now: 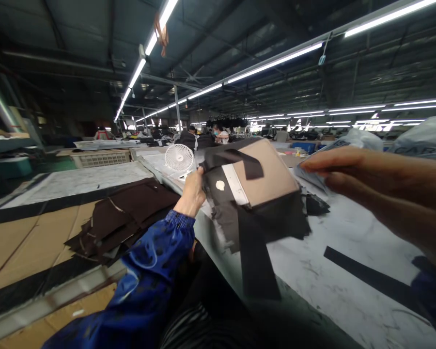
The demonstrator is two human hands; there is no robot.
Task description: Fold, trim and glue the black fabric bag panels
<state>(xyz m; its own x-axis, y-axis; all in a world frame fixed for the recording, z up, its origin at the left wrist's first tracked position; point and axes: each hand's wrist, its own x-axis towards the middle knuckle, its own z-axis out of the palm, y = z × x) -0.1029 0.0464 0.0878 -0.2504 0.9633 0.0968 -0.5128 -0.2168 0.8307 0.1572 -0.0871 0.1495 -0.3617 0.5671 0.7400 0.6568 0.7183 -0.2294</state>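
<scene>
My left hand (193, 191), in a blue patterned sleeve, is closed on the edge of a bundle of cut fabric pieces (254, 194) held up above the table. The bundle has a tan panel, dark brown pieces, a white strip and a long dark strap hanging down. My right hand (352, 172) is close to the camera at the right, fingers pinched on a thin pale sheet or plastic film (312, 177) beside the bundle.
A marbled grey cutting table (349, 271) carries a loose dark strip (363, 276). A stack of dark brown fabric pieces (123, 218) lies on cardboard at left. A small white fan (179, 158), a slatted crate (101, 158), plastic bags (421, 138) and distant workers stand behind.
</scene>
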